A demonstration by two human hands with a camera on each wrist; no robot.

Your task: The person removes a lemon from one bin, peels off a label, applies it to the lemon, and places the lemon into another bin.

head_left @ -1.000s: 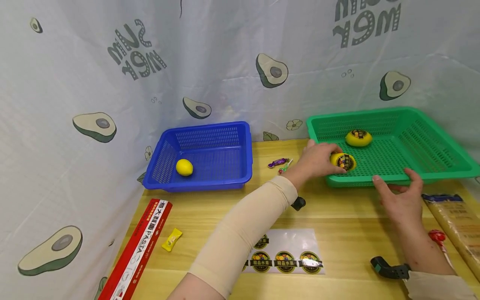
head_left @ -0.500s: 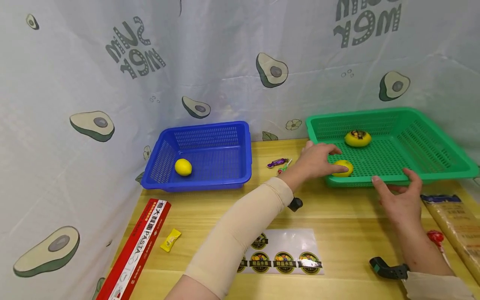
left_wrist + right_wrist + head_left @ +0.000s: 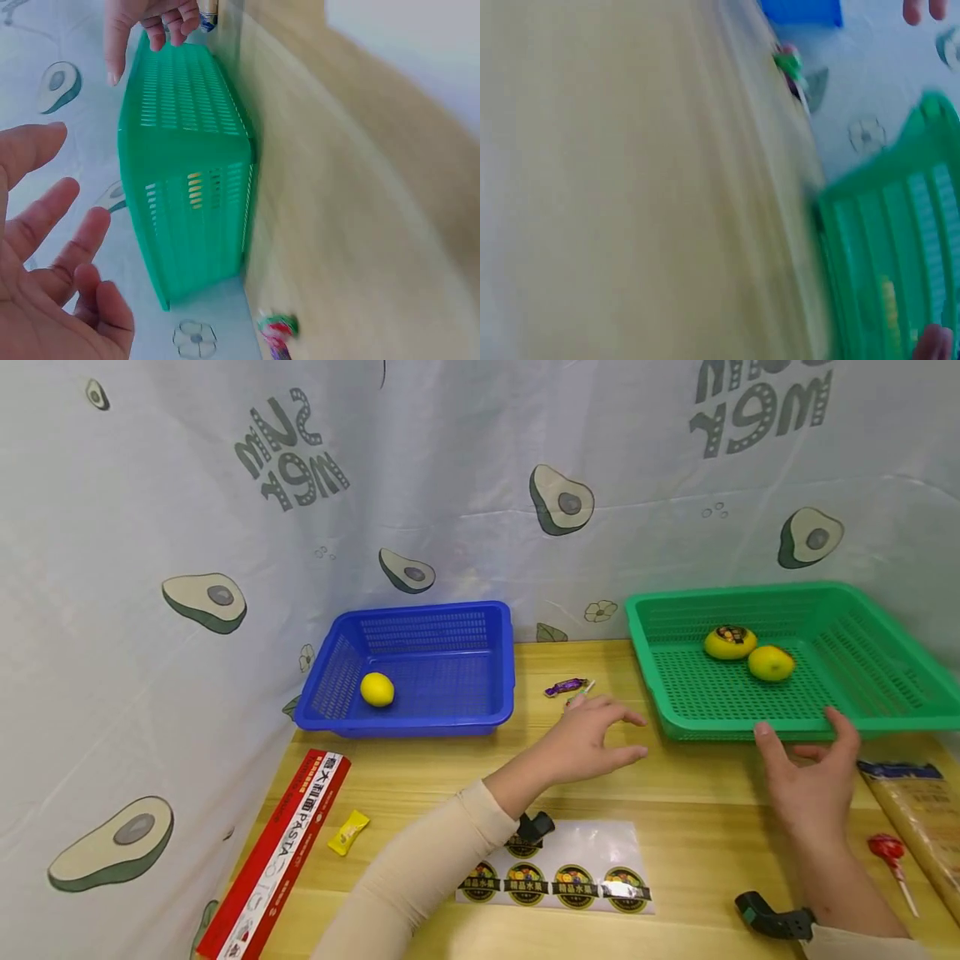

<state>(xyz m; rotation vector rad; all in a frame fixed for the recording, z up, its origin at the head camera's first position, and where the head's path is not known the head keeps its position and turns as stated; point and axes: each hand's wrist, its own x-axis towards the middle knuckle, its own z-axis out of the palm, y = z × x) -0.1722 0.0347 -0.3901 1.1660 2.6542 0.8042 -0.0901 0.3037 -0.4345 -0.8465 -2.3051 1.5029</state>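
Observation:
My left hand is in the air over the table, left of the green basket, with thumb and fingers spread and nothing in them. At the basket's front rim is my right hand, fingers bent loosely; whether its fingertips touch the rim I cannot tell. Inside the green basket, a lemon with a dark round sticker lies close to a second lemon, whose upper side shows no sticker. A single lemon sits in the blue basket at the left.
A sheet of round fruit stickers lies at the front. A red pasta box and a yellow wrapped candy are at left. Between the baskets is a purple candy. A red lollipop and a noodle pack lie right.
My left hand has let go of the second lemon and drawn back left, out of the green basket. That lemon has shifted right and back, beside the stickered one. My right hand stays at the rim.

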